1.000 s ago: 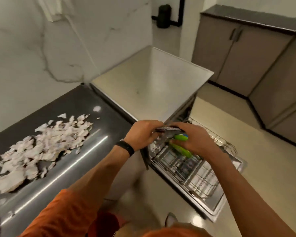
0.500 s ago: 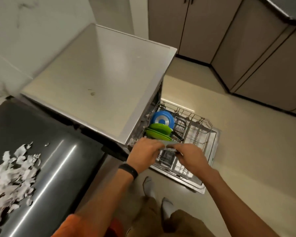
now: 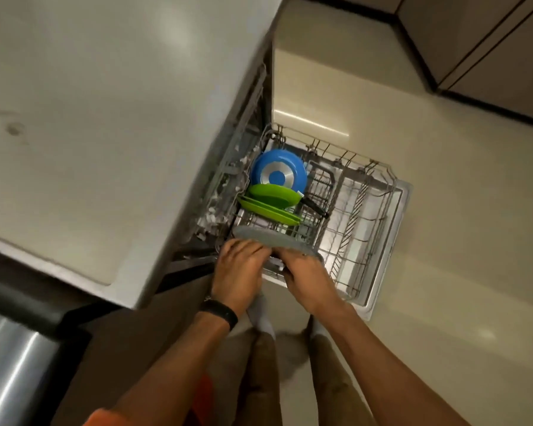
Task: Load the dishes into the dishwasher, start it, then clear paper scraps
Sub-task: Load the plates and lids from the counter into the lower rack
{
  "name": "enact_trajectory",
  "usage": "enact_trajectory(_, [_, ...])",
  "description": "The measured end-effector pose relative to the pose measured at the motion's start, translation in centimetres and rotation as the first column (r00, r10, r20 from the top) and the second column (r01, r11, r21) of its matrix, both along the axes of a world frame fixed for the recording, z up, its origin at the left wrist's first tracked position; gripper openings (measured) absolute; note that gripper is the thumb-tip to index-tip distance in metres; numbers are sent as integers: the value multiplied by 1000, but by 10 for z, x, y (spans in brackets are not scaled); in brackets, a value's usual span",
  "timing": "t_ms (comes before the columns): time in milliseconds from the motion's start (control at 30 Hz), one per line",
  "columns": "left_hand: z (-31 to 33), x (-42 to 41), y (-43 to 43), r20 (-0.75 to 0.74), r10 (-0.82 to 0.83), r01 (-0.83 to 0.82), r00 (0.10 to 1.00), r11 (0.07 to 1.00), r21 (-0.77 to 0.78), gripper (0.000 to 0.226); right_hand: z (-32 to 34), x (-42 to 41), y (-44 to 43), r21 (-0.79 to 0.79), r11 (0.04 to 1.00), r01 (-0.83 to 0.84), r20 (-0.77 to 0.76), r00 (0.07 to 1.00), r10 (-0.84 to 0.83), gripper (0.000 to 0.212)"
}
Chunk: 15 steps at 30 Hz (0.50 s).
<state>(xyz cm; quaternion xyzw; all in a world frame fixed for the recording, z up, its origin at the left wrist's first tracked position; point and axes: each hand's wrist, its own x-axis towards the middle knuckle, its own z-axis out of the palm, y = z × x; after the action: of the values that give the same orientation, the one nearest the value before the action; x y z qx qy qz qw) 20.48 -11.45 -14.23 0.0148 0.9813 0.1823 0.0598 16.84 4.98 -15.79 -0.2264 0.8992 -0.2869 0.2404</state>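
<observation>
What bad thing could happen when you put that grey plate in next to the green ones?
1. The flat grey plate is gripped only along its near edge by the left hand and right hand, so it might slip and drop onto the wire dishwasher rack.
2. It is close to the bright green round plates and could bump them or land crooked.
3. The blue round frying pan has a black handle sticking out sideways that could get knocked.

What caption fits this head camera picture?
Left hand and right hand hold a grey plate over the dishwasher rack, beside green plates.
</observation>
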Motion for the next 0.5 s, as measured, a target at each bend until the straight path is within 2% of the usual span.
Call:
enact_trajectory(133, [-69,-17,0,46,58,-57,997,998,-41,43,-77,-21,-2,-1,999,-41,13,999,41,55])
enact_trajectory(300, [-131,-26,-7,113,85,-79,990,995,-54,42,-144,-31,-12,8,997,-75,44,996,74,55])
enact_trajectory(500, [-172,-36,-14,183,79,-67,980,995,-69,42,-181,-36,-20,-12,1000,-24,81,996,25,57])
